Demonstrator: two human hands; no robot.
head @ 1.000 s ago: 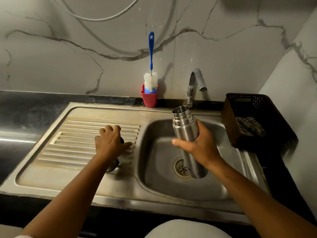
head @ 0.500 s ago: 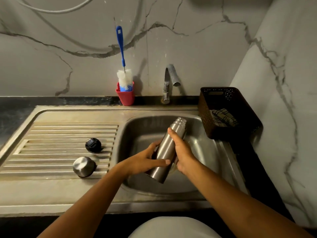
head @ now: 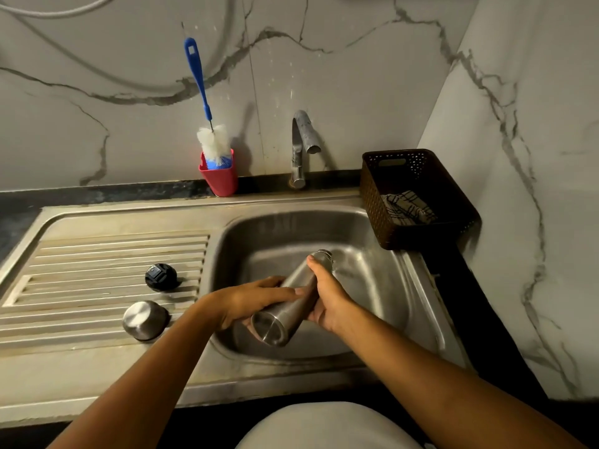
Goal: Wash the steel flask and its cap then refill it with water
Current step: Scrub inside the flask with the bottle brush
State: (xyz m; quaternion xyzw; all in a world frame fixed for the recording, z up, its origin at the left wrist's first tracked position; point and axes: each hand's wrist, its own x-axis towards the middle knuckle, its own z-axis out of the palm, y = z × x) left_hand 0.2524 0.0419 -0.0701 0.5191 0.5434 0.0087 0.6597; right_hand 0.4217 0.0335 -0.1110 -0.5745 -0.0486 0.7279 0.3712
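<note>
Over sink (head: 275, 228), fingers (head: 315, 269) round flask (head: 288, 313)

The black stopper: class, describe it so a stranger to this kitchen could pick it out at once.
Start at the ribbed steel draining board left of the sink basin. Two round pieces sit on it. The round black plastic stopper is the farther one; its neighbour, a shiny steel cup-shaped cap, lies nearer.

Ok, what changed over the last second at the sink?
The left hand lifted off the drainboard, leaving the black stopper and steel cap lying there, and now grips the flask near its base. The right hand kept its hold and tipped the flask from upright to slanted over the sink, mouth away. The brush, tap and basket are unchanged.
</note>
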